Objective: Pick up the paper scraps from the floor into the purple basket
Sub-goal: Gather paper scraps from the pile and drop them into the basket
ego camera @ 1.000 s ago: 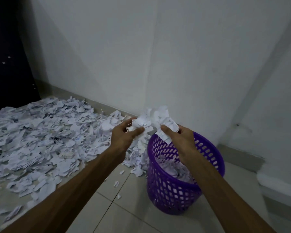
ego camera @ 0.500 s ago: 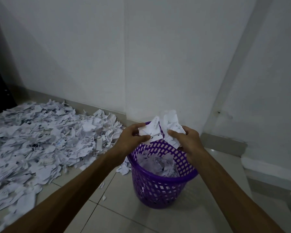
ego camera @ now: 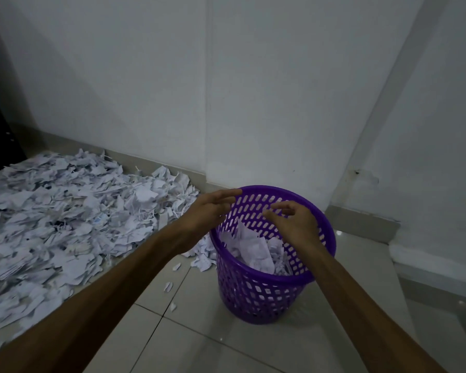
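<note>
Head view takes in the pale glossy tiled floor [ego camera: 199,343] first, running up to white walls [ego camera: 253,90] that meet in a corner. Biggest thing on it: a wide, loose heap of torn white paper scraps [ego camera: 65,219], spread across the left side and reaching almost to the basket. A few stray bits lie apart on the bare tile just beside it, one small white scrap [ego camera: 168,286] among them.

Next down, the round purple plastic basket with slotted walls [ego camera: 256,294], standing upright near the corner. Crumpled white paper inside the basket [ego camera: 256,251] fills it part-way, well below the rim.

Now the hands. The left hand [ego camera: 207,211] hovers at the basket's left rim, fingers straight and spread, its grip slack and holding nothing. The right hand [ego camera: 296,219] hangs over the opening, fingers loosely bent, its grip empty too.

My read: a load is in and the bulk of the job remains, with that heap barely dented. To do the next scoop well, I'd say go for the near edge of the heap with both hands cupped together, squeeze the scraps firmly so none flutter off, and carry them right over the middle of the opening before letting go. Gather the strays last.
</note>
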